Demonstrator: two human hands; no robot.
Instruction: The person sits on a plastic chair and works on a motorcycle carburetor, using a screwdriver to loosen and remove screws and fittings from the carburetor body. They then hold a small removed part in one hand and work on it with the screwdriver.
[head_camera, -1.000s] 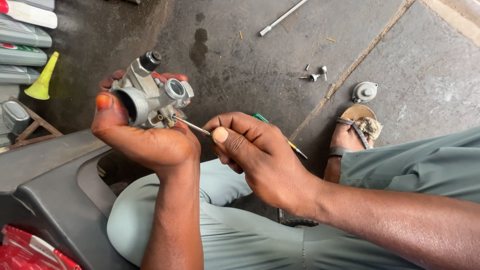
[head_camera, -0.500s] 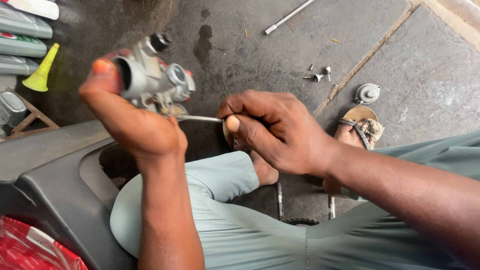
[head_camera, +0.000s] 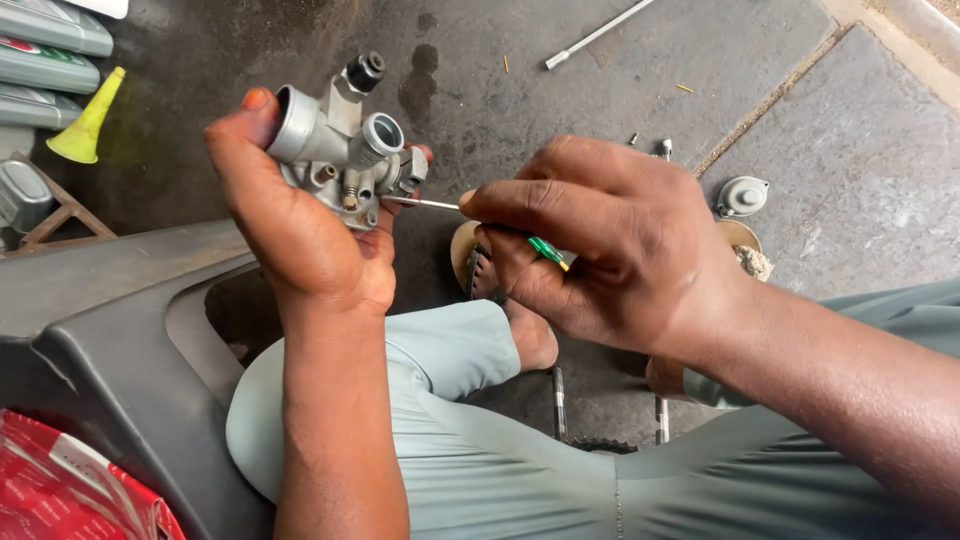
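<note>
My left hand (head_camera: 300, 230) is clamped around a small silver carburetor (head_camera: 345, 150), holding it up above my knee with its round openings facing me. My right hand (head_camera: 610, 240) is closed tight on a thin screwdriver (head_camera: 430, 203) with a green handle, its metal tip touching the side of the carburetor body. Behind my hands, the stained concrete floor (head_camera: 600, 90) carries a long metal rod (head_camera: 598, 33), a few loose screws and a small grey cap (head_camera: 742, 196). A yellow funnel (head_camera: 88, 122) stands beside grey oil bottles (head_camera: 50, 65) at upper left. A dark plastic panel (head_camera: 100, 320) sits against my left leg.
</note>
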